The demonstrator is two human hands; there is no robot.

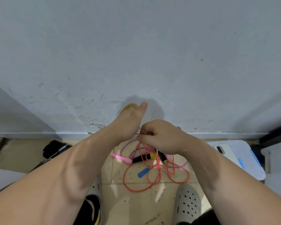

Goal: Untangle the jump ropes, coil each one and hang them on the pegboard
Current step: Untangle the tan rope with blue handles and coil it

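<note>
- Left hand (pixel 130 122) raised by the wall, gripping a yellow handle (pixel 130 106)
- Right hand (pixel 157 137) pinches the red rope (pixel 124 177)
- The rest of the jump ropes (pixel 136 151) lie tangled on the tiled floor (pixel 136 207) just below the hands

Indoor corner, likely home storage nook. Scuffed white wall (pixel 136 46) at 12; littered beige tile floor (pixel 136 200) at 6; plastic bin (pixel 250 166) at 3.
</note>
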